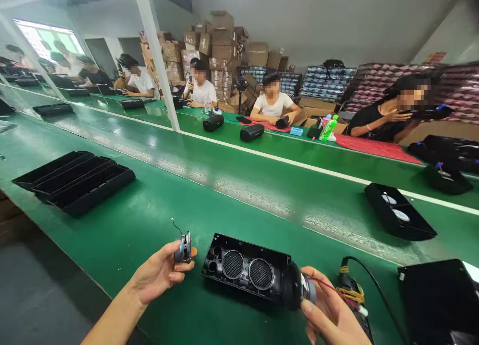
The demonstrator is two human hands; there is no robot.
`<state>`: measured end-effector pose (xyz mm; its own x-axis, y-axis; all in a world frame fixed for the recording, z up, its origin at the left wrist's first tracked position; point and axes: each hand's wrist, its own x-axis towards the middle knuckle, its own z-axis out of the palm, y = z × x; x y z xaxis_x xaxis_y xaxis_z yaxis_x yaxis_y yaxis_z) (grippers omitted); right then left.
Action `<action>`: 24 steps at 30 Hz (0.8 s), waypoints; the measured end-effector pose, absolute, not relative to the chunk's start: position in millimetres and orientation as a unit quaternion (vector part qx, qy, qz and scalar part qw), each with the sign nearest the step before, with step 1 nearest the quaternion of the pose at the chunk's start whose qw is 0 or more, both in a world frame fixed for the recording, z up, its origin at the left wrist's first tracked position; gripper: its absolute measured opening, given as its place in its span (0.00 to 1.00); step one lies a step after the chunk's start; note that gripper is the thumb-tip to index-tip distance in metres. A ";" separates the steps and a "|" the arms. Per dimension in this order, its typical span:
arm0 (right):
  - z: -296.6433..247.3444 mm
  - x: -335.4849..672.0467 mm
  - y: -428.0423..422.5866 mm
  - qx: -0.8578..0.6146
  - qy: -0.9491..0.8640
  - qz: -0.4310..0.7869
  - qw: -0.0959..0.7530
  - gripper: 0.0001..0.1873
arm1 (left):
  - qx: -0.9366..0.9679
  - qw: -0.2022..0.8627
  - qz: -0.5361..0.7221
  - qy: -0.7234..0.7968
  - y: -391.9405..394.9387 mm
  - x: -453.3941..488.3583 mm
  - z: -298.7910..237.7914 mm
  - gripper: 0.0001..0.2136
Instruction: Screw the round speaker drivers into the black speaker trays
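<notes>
My left hand (160, 270) pinches a small speaker driver (183, 248) by its rim, left of the housing and above the table. A short thin wire with a white plug sticks up from it. In front of me lies a black speaker housing (246, 271), its inside facing up, with two round mesh grilles showing. My right hand (329, 305) grips a larger speaker driver (307, 288) with a black cone, over the right end of the housing. Red wires with a white plug trail from it across my fingers. Whether this driver touches the housing I cannot tell.
Nested black housings (80, 180) lie at the left on the green table (157, 210). A black housing with two fitted drivers (400, 211) is at right. Near my right hand are a black cable (377, 280) and a black box (430, 300). Several co-workers sit opposite.
</notes>
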<state>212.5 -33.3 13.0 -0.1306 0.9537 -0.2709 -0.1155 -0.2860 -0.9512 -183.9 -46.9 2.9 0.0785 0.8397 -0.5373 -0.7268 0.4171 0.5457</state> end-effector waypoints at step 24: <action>40.9 209.2 11.9 -0.457 -0.865 0.079 0.194 0.19 | 0.801 0.303 0.175 0.486 0.4 -150.3 79.6 0.21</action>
<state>209.2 11.9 40.9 -0.5072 0.8206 0.2632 0.7596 0.5700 -0.3133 -150.3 0.4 79.6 0.4668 0.8843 -0.0145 0.6726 -0.3443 0.6550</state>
